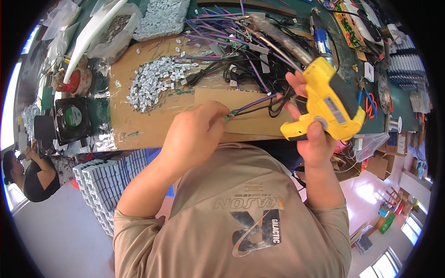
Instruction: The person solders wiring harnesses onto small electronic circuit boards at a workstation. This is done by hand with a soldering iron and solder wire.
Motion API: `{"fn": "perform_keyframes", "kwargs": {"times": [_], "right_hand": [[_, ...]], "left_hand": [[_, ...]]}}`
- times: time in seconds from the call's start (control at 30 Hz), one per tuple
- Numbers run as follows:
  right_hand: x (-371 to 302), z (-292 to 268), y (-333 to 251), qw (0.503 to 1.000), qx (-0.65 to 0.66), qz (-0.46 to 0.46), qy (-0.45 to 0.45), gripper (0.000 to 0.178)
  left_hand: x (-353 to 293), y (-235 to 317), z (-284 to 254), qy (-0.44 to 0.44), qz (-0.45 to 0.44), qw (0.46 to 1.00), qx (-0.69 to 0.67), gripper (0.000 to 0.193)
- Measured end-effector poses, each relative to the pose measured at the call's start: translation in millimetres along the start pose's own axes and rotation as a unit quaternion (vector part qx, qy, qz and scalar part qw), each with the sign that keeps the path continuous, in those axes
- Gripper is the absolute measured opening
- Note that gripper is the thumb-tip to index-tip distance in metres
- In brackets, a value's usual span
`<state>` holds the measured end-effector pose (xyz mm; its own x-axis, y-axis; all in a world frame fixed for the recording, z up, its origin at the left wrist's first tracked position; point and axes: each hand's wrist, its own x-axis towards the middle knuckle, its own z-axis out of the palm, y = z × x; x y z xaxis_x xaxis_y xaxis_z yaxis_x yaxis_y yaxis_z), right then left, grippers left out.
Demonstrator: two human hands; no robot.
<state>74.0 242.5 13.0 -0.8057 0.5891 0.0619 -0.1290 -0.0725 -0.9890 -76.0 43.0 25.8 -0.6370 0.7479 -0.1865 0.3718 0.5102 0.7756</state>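
My left hand (197, 132) is closed, thumb and finger pinching a small green circuit board (229, 115) over the cardboard work surface (157, 128). A black cable and a strip of coloured wires (257, 103) run from the board towards the right. My right hand (315, 146) is wrapped round a yellow-and-black soldering gun (321, 99). Its metal barrel and thin feed tube (282, 41) point up and away to the left, a little blurred, well apart from the board. Some fingers of the right hand are hidden behind the gun's body.
Left of centre lies a heap of small white parts (155, 83). Black cables (252, 69) and coloured wire strips (218, 25) tangle at the back. A black fan (73, 118) stands at the left edge, and pliers (360, 92) lie at the right. Another person (34, 173) sits far left.
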Motion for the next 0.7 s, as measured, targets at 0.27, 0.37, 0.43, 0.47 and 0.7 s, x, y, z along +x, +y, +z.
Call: {"fn": "perform_keyframes", "kwargs": {"times": [0.27,0.37,0.43,0.47,0.7], "right_hand": [[-12,-8,-17,0.999,0.013,0.010,-0.035,0.092],[-20,25,-9,0.984,0.125,0.057,-0.110,0.094],[-24,36,0,0.967,0.165,0.113,-0.161,0.091],[-28,30,19,0.966,0.148,0.112,-0.179,0.089],[-2,45,47,0.971,0.160,0.062,-0.167,0.082]], "left_hand": [[-4,-10,6,0.053,0.074,0.993,0.076,0.018],[-6,-10,10,0.065,0.109,0.984,0.123,0.016],[-9,-12,11,0.071,0.122,0.979,0.146,0.015],[-10,-12,11,0.078,0.140,0.974,0.158,0.017],[-21,-31,19,0.171,0.168,0.967,0.083,0.020]]}}
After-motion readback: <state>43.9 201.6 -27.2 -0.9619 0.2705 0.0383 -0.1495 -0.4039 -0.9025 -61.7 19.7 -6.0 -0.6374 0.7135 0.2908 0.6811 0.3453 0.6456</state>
